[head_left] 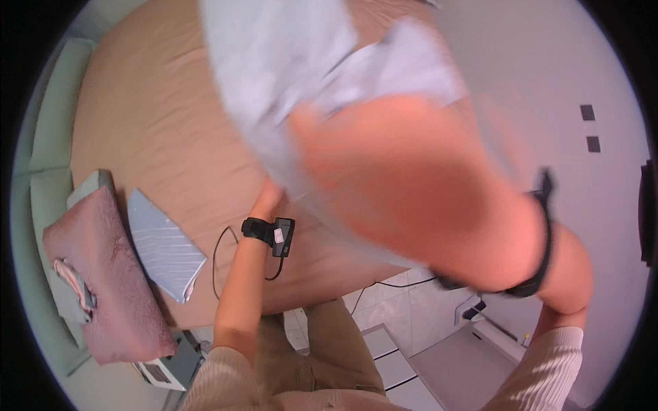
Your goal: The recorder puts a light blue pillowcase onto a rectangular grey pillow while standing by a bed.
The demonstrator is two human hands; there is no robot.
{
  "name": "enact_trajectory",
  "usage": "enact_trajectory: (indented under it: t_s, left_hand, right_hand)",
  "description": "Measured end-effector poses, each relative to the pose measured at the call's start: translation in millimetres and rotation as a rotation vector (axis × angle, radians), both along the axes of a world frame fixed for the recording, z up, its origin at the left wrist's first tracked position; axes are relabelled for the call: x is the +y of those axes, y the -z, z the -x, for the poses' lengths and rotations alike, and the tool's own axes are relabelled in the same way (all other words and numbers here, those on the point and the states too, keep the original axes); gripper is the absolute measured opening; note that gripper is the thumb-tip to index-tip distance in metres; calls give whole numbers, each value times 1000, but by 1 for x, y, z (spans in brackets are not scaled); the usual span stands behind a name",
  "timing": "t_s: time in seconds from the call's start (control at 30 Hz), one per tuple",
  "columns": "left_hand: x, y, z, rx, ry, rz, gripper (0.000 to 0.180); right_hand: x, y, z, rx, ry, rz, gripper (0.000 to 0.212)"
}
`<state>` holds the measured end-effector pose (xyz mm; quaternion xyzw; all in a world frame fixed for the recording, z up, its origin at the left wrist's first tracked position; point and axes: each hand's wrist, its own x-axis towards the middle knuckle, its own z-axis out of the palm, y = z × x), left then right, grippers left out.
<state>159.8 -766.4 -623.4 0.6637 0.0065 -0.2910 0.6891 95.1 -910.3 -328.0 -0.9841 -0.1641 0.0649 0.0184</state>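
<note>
Far left, we are seeing a mauve pillow (113, 274), then a blue striped cloth (168, 250), lying on the tan bed (157, 116). Next, left hand (273, 194) — fingers hiding behind the pale cloth (274, 55), so we are not telling its grip; its wrist device (283, 238) is trailing a black cable (214, 260), and we are judging that loop liable to snag fabric. Centre, the pale cloth is spanning the bed, blurring. Right, right hand (404, 171) is overlapping it — pinch or spread we are not telling through blur; a loose hold could be letting the cloth slip.
</note>
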Motion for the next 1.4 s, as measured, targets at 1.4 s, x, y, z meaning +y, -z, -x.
enact_trajectory:
  t_s: [1.4]
  left_hand:
    - [328,153,137,-225,692,-792,31]
  right_hand:
    - [49,460,48,351,300,-243,20]
